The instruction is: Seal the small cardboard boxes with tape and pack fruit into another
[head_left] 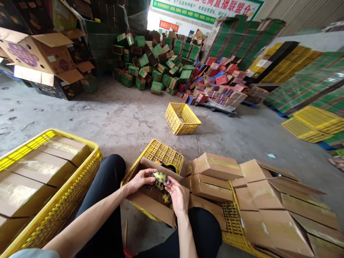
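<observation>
Between my knees, an open cardboard box rests on an upturned yellow plastic crate, its flaps spread. Over the box, my left hand pinches one end of a round yellow-green piece with dark patches, seemingly in clear wrapping. The fingers of my right hand are closed on the other end, where the wrapping looks gathered. A similar dark-patched piece lies below in the box. Whether these are wrapped fruit I cannot tell. Something black and orange shows behind the rear flap.
At my left stands a yellow crate of taped cartons. Stacked cartons stand at my right, some with flaps open, around another yellow crate. A small yellow crate sits ahead, before piles of green boxes and red boxes.
</observation>
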Tool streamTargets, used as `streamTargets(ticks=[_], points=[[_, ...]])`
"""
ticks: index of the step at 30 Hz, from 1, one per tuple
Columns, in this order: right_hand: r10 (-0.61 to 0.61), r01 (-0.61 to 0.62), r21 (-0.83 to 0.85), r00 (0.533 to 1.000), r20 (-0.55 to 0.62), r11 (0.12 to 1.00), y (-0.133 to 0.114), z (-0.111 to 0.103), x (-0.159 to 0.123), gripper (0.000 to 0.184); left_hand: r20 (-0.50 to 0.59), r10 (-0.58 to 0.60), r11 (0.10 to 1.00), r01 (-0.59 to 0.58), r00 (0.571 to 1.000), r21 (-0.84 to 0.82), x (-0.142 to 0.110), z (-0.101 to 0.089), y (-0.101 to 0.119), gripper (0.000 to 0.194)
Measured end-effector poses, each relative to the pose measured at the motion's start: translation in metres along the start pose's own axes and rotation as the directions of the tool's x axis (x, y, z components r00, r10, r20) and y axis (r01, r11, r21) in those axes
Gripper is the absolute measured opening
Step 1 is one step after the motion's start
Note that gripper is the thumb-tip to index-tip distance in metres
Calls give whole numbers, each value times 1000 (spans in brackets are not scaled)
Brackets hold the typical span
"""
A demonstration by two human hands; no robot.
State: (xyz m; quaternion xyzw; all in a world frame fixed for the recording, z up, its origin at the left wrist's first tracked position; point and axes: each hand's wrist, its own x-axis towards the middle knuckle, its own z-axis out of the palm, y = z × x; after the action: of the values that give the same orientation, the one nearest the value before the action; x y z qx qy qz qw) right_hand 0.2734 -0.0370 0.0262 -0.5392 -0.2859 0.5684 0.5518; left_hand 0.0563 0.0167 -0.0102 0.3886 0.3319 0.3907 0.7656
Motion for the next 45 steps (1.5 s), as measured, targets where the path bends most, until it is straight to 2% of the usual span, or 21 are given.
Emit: streamTargets(ticks=[9,13,17,21,27,32,36,39,41,45], points=[[-83,68,-284,996,-41,956,0,6,-3,51,-57,-12,997,17,998,73,-3,4,7,58],[-154,119,-389,986,-59,914,1,3,0,46,-25,-21,994,24,999,111,-4,4,8,52],[-238,185,-450,969,-63,874,2,-1,2,41,21,15,979,-19,1000,202,-4,4,11,56],[-224,165,-421,970,-95,892,1,-1,1,42,22,37,960,-42,999,278,-5,4,12,61],[-56,31,-324,996,-67,946,0,4,-4,46,24,-15,972,9,1000,235,-3,0,7,62],[-63,45,-333,997,-44,942,-2,4,-5,45,-12,-32,976,34,999,214,0,-3,1,59],[-70,62,-330,997,-11,942,-2,4,-4,45,60,-98,994,95,993,59,-1,1,2,55],[-63,64,-337,998,12,939,-1,6,-5,48,86,-131,991,134,988,-23,-3,4,2,68],[-54,62,-340,998,33,938,-1,7,-6,49,111,-134,989,139,985,-39,-4,6,1,74],[-57,63,-332,998,26,941,0,9,-6,48,124,-137,990,141,983,-26,-6,6,1,69]])
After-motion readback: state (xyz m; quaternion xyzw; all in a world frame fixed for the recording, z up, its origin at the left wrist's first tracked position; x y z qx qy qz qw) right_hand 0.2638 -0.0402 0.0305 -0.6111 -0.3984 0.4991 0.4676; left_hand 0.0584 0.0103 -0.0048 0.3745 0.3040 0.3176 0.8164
